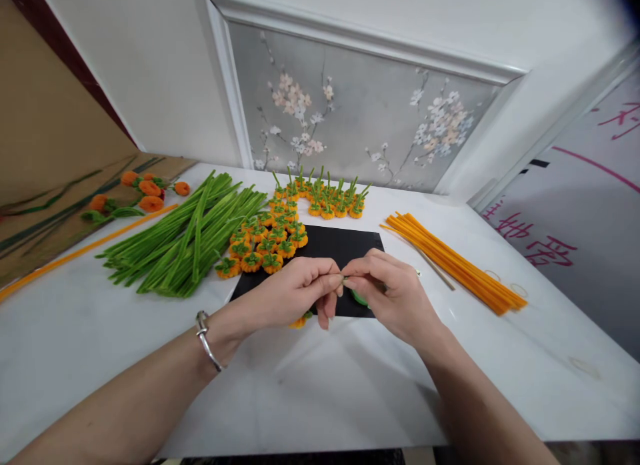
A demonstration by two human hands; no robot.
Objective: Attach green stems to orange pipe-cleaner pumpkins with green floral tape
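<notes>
My left hand [305, 285] and my right hand [387, 288] meet fingertip to fingertip above a black mat [345, 241]. Both pinch something tiny and dark greenish between thumb and forefinger; the fingers cover most of it. Under my left hand, near the mat's front edge, part of a small orange pumpkin [299, 321] with green on top peeks out. A bright green object [359, 298] lies partly hidden beneath my right hand. Many little pumpkins of fuzzy orange stems with green tops [273, 261] crowd the mat's left side.
Left of the pumpkins lies a big pile of green pipe cleaners [185, 238]. Orange pipe cleaners [450, 258] form a bundle on the right. More pumpkins with upright green stems [327, 201] stand at the back by the wall. Orange fuzzy flowers [150, 195] rest at far left.
</notes>
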